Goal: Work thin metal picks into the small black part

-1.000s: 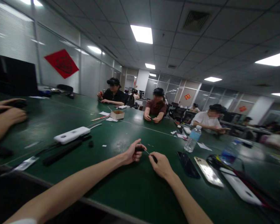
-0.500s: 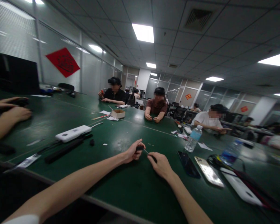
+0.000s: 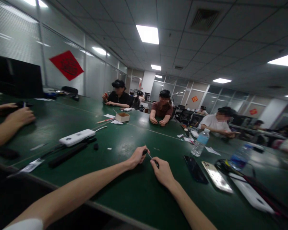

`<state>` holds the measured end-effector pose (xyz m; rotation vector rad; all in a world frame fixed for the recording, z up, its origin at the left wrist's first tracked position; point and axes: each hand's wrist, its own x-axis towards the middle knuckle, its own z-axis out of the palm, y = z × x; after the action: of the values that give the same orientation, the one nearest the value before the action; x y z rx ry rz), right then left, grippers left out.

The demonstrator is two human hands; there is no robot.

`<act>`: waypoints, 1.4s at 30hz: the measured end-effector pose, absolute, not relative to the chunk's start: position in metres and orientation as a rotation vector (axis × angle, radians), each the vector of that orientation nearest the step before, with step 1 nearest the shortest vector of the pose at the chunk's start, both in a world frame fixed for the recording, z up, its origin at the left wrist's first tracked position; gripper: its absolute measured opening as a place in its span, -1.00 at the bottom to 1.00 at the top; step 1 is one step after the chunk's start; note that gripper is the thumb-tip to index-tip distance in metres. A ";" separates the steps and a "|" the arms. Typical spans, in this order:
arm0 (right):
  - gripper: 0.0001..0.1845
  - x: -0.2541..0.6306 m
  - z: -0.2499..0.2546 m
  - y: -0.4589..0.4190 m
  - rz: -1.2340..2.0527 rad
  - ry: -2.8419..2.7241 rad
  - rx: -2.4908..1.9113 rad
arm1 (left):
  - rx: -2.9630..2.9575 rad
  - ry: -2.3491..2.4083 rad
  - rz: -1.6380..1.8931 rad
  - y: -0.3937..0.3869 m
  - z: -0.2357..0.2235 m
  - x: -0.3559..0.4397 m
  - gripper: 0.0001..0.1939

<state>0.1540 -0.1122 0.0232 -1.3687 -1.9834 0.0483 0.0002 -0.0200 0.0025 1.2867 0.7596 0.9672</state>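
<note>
My left hand (image 3: 136, 157) is closed around the dark handle of a small screwdriver (image 3: 147, 154), whose thin shaft points right toward my other hand. My right hand (image 3: 162, 172) is curled over a small dark part (image 3: 156, 164) that the shaft's tip meets; I cannot make out what the part is. Both hands rest low over the green table (image 3: 124, 191), about a hand's width apart.
A white power strip (image 3: 76, 137) and a black bar (image 3: 67, 155) lie left. Two phones (image 3: 207, 172), a water bottle (image 3: 200, 142) and cables (image 3: 252, 183) lie right. Another person's hands (image 3: 16, 115) work at far left. Three people sit across the table near a small cardboard box (image 3: 122, 117).
My two hands have drawn slightly closer together and my view has shifted a little; the grip on the screwdriver and the part is unchanged.
</note>
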 end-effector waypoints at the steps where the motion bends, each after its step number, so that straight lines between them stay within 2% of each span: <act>1: -0.70 0.153 0.023 -0.113 0.061 -1.972 -1.372 | 1.292 0.761 0.971 -0.020 0.003 0.000 -0.58; 6: -0.70 0.148 0.020 -0.113 0.118 -1.929 -1.366 | 1.316 0.749 0.968 -0.020 0.001 0.000 -0.69; 14: -0.71 0.151 0.022 -0.117 0.064 -1.996 -1.339 | 1.398 0.705 0.946 -0.015 -0.007 -0.001 -0.65; 34: -0.75 0.178 0.027 -0.112 0.144 -2.265 -1.179 | 1.480 0.477 0.520 -0.014 0.010 -0.020 -0.67; 42: -0.75 0.180 0.028 -0.110 0.105 -2.242 -1.159 | 1.431 0.478 0.494 -0.008 0.007 -0.020 -0.69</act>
<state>0.1802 -0.1103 0.0276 -1.1591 -2.2424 0.1046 -0.0196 -0.0077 0.0073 1.4307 0.4778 0.4944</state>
